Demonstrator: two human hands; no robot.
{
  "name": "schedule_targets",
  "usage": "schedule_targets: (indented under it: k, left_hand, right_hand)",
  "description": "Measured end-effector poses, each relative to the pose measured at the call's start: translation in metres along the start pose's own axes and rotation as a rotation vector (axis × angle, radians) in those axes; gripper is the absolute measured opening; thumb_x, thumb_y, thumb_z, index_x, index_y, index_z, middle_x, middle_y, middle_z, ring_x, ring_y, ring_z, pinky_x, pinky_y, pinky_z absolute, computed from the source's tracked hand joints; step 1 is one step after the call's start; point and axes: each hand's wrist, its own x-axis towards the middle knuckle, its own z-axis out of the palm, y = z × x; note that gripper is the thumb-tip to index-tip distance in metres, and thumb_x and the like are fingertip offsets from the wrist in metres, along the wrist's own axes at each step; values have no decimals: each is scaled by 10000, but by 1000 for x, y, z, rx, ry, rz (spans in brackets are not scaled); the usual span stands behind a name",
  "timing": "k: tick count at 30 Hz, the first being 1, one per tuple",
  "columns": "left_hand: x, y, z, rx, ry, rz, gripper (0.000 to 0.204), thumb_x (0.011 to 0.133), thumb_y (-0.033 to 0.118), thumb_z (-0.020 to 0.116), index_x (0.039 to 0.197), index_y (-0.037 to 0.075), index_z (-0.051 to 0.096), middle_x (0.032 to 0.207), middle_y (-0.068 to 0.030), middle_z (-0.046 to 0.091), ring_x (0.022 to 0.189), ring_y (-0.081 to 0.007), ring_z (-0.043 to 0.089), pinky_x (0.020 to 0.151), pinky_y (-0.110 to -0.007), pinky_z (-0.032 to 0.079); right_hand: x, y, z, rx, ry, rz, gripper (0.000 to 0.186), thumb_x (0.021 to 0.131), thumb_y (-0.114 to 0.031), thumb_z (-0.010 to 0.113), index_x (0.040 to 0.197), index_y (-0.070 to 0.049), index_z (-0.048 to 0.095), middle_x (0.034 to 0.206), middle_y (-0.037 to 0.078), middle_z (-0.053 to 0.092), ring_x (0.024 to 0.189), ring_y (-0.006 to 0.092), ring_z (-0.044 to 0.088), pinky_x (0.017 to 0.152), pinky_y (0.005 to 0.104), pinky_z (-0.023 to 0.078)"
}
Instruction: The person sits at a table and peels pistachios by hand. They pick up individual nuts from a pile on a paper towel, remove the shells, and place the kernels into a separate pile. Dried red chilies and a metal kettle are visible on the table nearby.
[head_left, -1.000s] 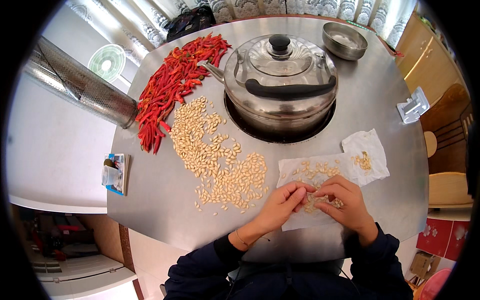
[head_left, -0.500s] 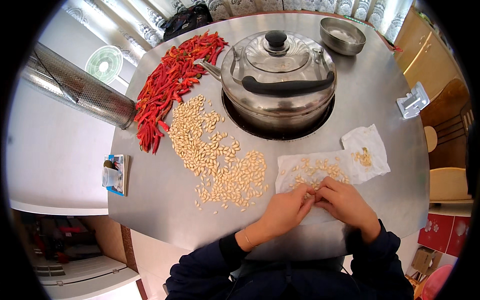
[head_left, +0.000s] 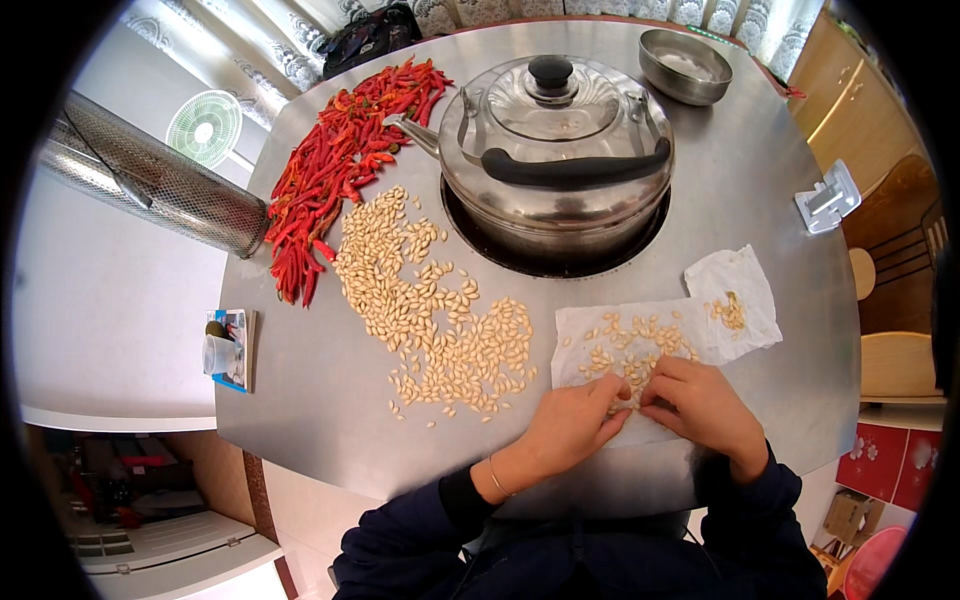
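Note:
Both my hands rest over a white paper sheet (head_left: 570, 340) scattered with pale seeds (head_left: 650, 328). The fingers of my left hand (head_left: 570, 425) curl together low on the paper; those of my right hand (head_left: 708, 410) are pinched beside them, a narrow gap between the two. Whatever they grip is too small to make out. A second paper (head_left: 720, 270) with a little pile of seeds and bits lies at the right. A large mass of pale seeds (head_left: 460, 370) spreads on the metal table left of my hands.
A big steel kettle (head_left: 555, 220) sits in the table's (head_left: 780, 380) central opening. Red chilies (head_left: 320, 170) lie at the upper left near a mesh flue pipe (head_left: 180, 180). A steel bowl (head_left: 685, 70), a small white stand (head_left: 828, 200) and a cup (head_left: 220, 355) on a booklet line the edges.
My fingertips have dropped closer to the paper since a second ago, and my right hand has moved slightly rightward from my left since half a second ago. The view has shifted slightly.

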Motion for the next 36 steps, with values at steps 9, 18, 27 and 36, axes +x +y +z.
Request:
schedule_targets:
  k: [9,18,27,36]
  left_hand:
    - [1,-2,-2,11,5,26,150,810,185,706,872,113,591,784,-43,664,640,-232,648,538,-337,490]
    - [0,-1,-2,16,11,17,260,792,220,734,1001,121,614,847,-41,675,638,-215,649,557,-319,496]
    - [-3,-3,-3,16,-9,-6,246,790,207,736,994,130,622,811,-46,674,647,-211,653,559,-314,497]
    - [2,1,-9,4,23,-35,118,799,130,715,893,103,649,654,-82,593,529,-197,565,504,-302,440]
  right_hand:
    - [1,3,5,40,119,141,157,748,-111,714,845,-59,602,801,82,585,721,283,604,640,368,491]
    - [2,1,3,24,131,93,115,754,-98,701,822,-74,611,803,71,575,740,282,597,636,373,485]
    - [2,1,3,36,91,110,98,759,-102,691,820,-78,619,805,74,573,751,287,590,643,379,478]
    - [1,11,2,76,100,55,113,758,-39,674,851,-56,614,810,82,585,743,277,598,650,353,481]
